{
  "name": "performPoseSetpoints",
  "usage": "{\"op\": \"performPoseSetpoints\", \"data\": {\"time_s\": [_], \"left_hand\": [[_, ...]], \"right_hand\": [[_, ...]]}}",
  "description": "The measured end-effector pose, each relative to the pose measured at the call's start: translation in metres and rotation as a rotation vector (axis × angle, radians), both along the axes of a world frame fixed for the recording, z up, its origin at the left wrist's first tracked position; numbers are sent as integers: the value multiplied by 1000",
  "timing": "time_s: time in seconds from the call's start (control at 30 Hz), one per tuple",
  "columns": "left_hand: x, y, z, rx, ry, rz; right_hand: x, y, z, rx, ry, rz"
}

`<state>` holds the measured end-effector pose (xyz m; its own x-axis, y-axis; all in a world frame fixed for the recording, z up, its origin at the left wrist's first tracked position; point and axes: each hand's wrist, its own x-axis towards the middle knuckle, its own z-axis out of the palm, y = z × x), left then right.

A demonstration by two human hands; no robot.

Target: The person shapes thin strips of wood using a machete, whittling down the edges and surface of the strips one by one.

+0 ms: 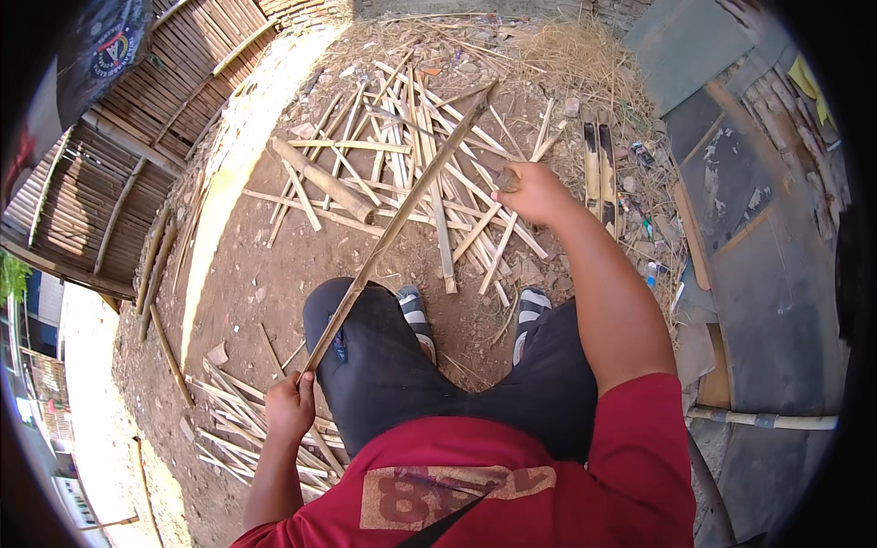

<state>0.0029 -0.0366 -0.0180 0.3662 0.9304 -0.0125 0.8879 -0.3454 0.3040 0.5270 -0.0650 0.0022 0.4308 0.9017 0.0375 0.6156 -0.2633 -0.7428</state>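
My left hand (290,406) is closed around the near end of a long split bamboo strip (399,222). The strip slants up and to the right, passing over my left knee and above a heap of pale split slats (445,247) on the ground. Its far end is held by no hand. My right hand (537,194) is curled shut, out to the right of the strip and apart from it. A small dark thing shows at its fingers, too unclear to name.
A thick round bamboo pole (331,185) lies on the heap's left side. More slats (247,425) are piled by my left arm. Two dark-streaked bamboo pieces (599,173) lie at right, near litter and dark sheets (776,301). A bamboo-slat wall (196,78) stands at far left.
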Motion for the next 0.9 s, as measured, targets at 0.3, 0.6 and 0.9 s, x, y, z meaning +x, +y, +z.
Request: {"op": "performPoseSetpoints", "data": {"time_s": [0.3, 0.6, 0.9], "left_hand": [[-5, -3, 4, -34, 20, 46], [-11, 8, -2, -137, -30, 14], [-13, 24, 10, -187, -17, -24]], "right_hand": [[-88, -5, 47, -227, -541, 504], [0, -5, -10, 64, -197, -34], [5, 4, -6, -34, -221, -12]]}}
